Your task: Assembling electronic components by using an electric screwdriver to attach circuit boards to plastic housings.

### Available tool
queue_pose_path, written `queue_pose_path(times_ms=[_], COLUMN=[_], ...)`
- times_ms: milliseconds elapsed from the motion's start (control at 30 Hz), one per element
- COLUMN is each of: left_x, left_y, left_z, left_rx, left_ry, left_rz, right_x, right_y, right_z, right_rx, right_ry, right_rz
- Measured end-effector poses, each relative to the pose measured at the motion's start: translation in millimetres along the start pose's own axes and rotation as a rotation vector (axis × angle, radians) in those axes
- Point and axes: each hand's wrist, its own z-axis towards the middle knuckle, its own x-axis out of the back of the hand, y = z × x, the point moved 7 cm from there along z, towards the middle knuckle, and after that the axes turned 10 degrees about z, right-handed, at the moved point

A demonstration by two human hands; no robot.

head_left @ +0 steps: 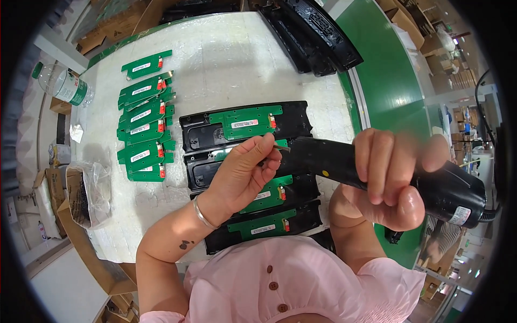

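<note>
White tabletop [221, 64], green surface [382, 75], right hand [382, 175] clasping black tool [334, 159], left hand [242, 172] pinching sliver [281, 148]

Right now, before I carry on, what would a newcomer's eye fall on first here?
First, the large black corded tool right of center, gripped in the right hand, its narrow end pointing at the pinched fingertips of the left hand. Next, the bright green circuit boards overlapping in a column on the left of the white work surface. Then the black shells side by side beneath both hands, bearing similar boards.
</note>
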Motion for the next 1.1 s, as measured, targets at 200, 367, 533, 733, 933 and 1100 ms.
queue_pose_path(times_ms=[200, 367, 533, 733, 933, 1100], left_x=[1.7, 0.8, -0.1, -2.1, 8.3, 15.7], left_y=[-15.1, -9.9, -7.1, -6.4, -1.7, 5.9], left_z=[-1.5, -0.5, -2.3, -2.5, -0.9, 1.8], left_rx=[0.182, 0.093, 0.099, 0.103, 0.072, 0.003], left_ry=[0.18, 0.068, 0.046, 0.025, 0.135, 0.214], left_rz=[0.009, 0.177, 0.254, 0.283, 0.188, 0.079], right_x=[34.7, 55.2, 54.1, 57.3, 49.1, 49.5], right_y=[68.4, 93.1, 102.5, 108.1, 116.9, 119.1], right_z=[16.7, 28.3, 27.5, 28.1, 30.9, 33.3], right_rx=[-0.004, -0.13, -0.172, -0.178, -0.235, -0.239], right_ry=[0.187, 0.187, 0.18, 0.198, 0.134, 0.099], right_rz=[-0.198, -0.289, -0.327, -0.253, -0.289, -0.334])
